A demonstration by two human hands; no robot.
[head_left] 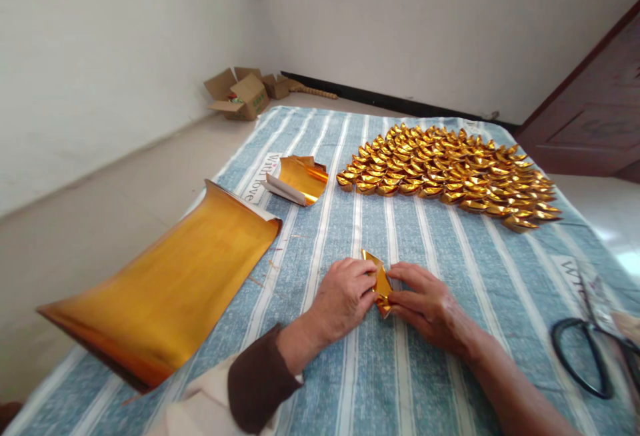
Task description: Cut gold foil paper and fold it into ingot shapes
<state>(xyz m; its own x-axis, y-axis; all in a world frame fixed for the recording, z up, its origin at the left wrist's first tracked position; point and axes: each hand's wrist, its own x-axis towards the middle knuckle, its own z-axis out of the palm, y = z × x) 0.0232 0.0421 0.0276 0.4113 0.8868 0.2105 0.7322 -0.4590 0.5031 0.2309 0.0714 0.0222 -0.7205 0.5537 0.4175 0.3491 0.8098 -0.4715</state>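
A small piece of folded gold foil paper (382,283) lies on the striped cloth between my two hands. My left hand (346,293) grips its left edge, the fingers bent and pressed together with the thumb. On the right edge my right hand (425,303) pinches the same piece between thumb and fingers. The piece is narrow and creased, pointed at its far end. Beyond the hands stand rows of many folded gold paper ingots (445,173). To the left lies a large curled sheet of gold foil paper (170,283), with a smaller curled stack of gold sheets (300,179) behind it.
A blue and white striped cloth (320,369) covers the table. Black-handled scissors (585,349) lie near the right edge. Open cardboard boxes (245,96) sit on the floor by the far wall. A dark red door (595,103) is at the right.
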